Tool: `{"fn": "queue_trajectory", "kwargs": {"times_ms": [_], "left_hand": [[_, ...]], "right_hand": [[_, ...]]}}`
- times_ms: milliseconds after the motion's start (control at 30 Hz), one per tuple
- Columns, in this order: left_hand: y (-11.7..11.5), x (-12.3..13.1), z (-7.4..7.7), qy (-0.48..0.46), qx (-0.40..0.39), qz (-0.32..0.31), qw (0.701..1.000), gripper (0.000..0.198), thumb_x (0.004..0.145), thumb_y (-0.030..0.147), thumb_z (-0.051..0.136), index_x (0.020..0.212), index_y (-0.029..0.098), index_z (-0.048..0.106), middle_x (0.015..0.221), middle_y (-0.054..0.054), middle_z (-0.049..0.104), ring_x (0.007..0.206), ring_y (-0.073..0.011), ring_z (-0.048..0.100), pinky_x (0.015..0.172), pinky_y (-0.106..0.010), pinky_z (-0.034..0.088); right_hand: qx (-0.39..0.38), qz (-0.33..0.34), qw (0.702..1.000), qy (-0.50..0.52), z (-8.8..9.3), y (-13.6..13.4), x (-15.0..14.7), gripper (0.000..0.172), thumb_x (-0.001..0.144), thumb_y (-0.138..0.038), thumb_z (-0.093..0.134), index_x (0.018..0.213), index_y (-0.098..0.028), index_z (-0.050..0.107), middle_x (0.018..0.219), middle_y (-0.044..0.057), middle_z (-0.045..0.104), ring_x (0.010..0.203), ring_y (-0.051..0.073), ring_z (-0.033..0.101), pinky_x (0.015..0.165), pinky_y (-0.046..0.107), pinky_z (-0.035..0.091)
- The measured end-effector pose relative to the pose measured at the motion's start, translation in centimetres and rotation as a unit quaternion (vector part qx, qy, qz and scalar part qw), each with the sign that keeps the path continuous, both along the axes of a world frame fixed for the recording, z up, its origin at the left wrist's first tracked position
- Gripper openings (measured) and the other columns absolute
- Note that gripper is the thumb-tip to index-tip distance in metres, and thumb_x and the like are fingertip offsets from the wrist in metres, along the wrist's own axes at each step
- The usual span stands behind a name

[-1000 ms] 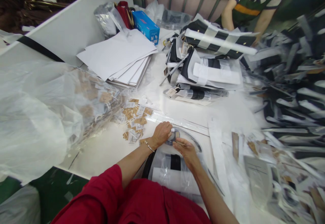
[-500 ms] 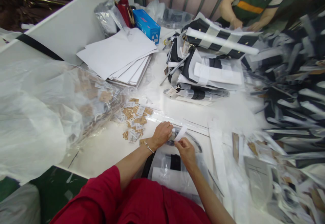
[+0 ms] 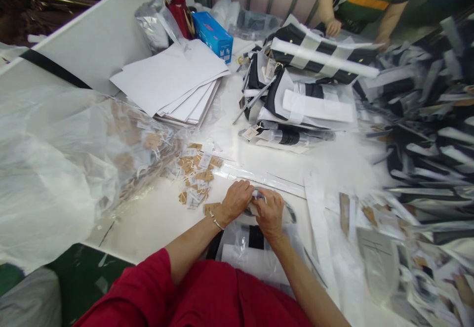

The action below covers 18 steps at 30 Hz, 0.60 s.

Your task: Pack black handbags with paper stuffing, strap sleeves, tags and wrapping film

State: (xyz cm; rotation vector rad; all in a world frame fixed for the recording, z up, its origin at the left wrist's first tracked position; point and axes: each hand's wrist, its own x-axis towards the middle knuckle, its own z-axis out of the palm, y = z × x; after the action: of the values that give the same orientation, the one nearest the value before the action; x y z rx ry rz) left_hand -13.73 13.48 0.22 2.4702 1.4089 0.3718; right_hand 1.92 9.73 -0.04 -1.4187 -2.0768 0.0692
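Pinching the bagged garment (image 3: pixel 240 258) at its far end, left hand (image 3: pixel 237 199) and right hand (image 3: pixel 270 213), each grip clenched, long axis pointing away.

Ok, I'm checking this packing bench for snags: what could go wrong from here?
The left hand and right hand pinch the top of a clear bag that seems to overhang the near edge of the table, so it may slide toward the lap. The loose paper tags lie right beside the left wrist and could be swept off or caught in the bag.
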Motion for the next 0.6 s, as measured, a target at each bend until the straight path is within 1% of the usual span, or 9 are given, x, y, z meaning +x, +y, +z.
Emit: {"fn": "queue_trajectory", "kwargs": {"times_ms": [67, 133, 200, 267, 333, 433, 500, 533, 600], "left_hand": [[-0.2, 0.1, 0.0, 0.001, 0.009, 0.011, 1.000, 0.007, 0.092, 0.020, 0.051, 0.096, 0.018, 0.057, 0.087, -0.006, 0.059, 0.087, -0.0226, 0.055, 0.077, -0.036, 0.045], [-0.3, 0.1, 0.1, -0.001, 0.016, 0.021, 1.000, 0.010, 0.092, 0.021, 0.051, 0.098, 0.018, 0.058, 0.087, -0.006, 0.059, 0.087, -0.0228, 0.056, 0.077, -0.037, 0.045], [-0.4, -0.1, 0.3, -0.007, 0.018, 0.029, 0.999, 0.011, 0.092, 0.021, 0.051, 0.099, 0.018, 0.058, 0.087, -0.006, 0.059, 0.087, -0.0230, 0.056, 0.078, -0.038, 0.046], [-0.5, -0.3, 0.6, -0.021, 0.010, 0.036, 0.999, 0.011, 0.091, 0.021, 0.052, 0.099, 0.018, 0.058, 0.087, -0.006, 0.060, 0.087, -0.0228, 0.057, 0.078, -0.038, 0.046], [-0.8, -0.6, 1.0, -0.045, -0.007, 0.047, 0.998, 0.014, 0.089, 0.020, 0.053, 0.102, 0.019, 0.058, 0.089, -0.006, 0.060, 0.087, -0.0224, 0.057, 0.079, -0.037, 0.048], [-1.0, -1.1, 1.4, -0.108, -0.058, 0.050, 0.991, 0.021, 0.086, 0.018, 0.055, 0.106, 0.020, 0.058, 0.096, -0.006, 0.062, 0.094, -0.0222, 0.058, 0.085, -0.036, 0.048], [-0.5, -1.4, 1.5, -0.182, -0.126, 0.054, 0.974, 0.022, 0.085, 0.021, 0.056, 0.107, 0.020, 0.057, 0.098, -0.005, 0.064, 0.095, -0.0206, 0.059, 0.087, -0.035, 0.049], [-0.1, -1.6, 1.4, -0.224, -0.171, 0.066, 0.957, 0.022, 0.086, 0.023, 0.055, 0.108, 0.021, 0.056, 0.097, -0.004, 0.065, 0.093, -0.0190, 0.061, 0.086, -0.033, 0.049], [1.3, -1.9, 1.0, -0.292, -0.260, 0.119, 0.913, 0.022, 0.089, 0.027, 0.048, 0.109, 0.020, 0.054, 0.088, -0.001, 0.066, 0.081, -0.0158, 0.063, 0.079, -0.029, 0.051]], "right_hand": [[0.012, 0.027, 1.000, -0.005, -0.5, 0.8, -0.1, 0.017, 0.090, -0.012, 0.050, 0.084, -0.022, 0.062, 0.119, 0.008, 0.065, 0.123, 0.026, 0.050, 0.107, 0.055, 0.033], [0.007, 0.057, 0.998, -0.001, -1.1, 1.5, -0.1, 0.018, 0.090, -0.010, 0.047, 0.088, -0.022, 0.060, 0.119, 0.008, 0.065, 0.124, 0.024, 0.051, 0.110, 0.056, 0.032], [-0.007, 0.081, 0.997, 0.013, -1.4, 2.0, 0.1, 0.016, 0.090, -0.010, 0.047, 0.091, -0.022, 0.058, 0.116, 0.009, 0.066, 0.117, 0.022, 0.055, 0.106, 0.052, 0.040], [-0.016, 0.091, 0.995, 0.025, -1.6, 2.2, 0.5, 0.013, 0.089, -0.013, 0.050, 0.097, -0.020, 0.057, 0.112, 0.011, 0.067, 0.110, 0.022, 0.059, 0.097, 0.046, 0.048], [-0.020, 0.095, 0.995, 0.023, -1.5, 2.3, 0.9, 0.018, 0.089, -0.014, 0.052, 0.106, -0.019, 0.057, 0.111, 0.013, 0.067, 0.106, 0.023, 0.061, 0.089, 0.042, 0.052], [-0.018, 0.114, 0.993, 0.016, -1.3, 2.3, 1.5, 0.029, 0.089, -0.011, 0.049, 0.117, -0.020, 0.056, 0.112, 0.011, 0.067, 0.105, 0.022, 0.062, 0.085, 0.039, 0.052], [-0.015, 0.119, 0.993, 0.015, -1.2, 2.4, 1.8, 0.033, 0.089, -0.008, 0.047, 0.118, -0.021, 0.056, 0.110, 0.010, 0.067, 0.104, 0.022, 0.061, 0.085, 0.038, 0.052], [-0.013, 0.118, 0.993, 0.013, -1.2, 2.4, 1.9, 0.033, 0.089, -0.008, 0.046, 0.118, -0.021, 0.057, 0.110, 0.010, 0.067, 0.103, 0.022, 0.061, 0.084, 0.039, 0.052], [-0.012, 0.112, 0.994, 0.006, -1.3, 2.5, 1.9, 0.032, 0.089, -0.008, 0.045, 0.115, -0.022, 0.058, 0.110, 0.010, 0.067, 0.103, 0.022, 0.061, 0.084, 0.039, 0.051]]}}
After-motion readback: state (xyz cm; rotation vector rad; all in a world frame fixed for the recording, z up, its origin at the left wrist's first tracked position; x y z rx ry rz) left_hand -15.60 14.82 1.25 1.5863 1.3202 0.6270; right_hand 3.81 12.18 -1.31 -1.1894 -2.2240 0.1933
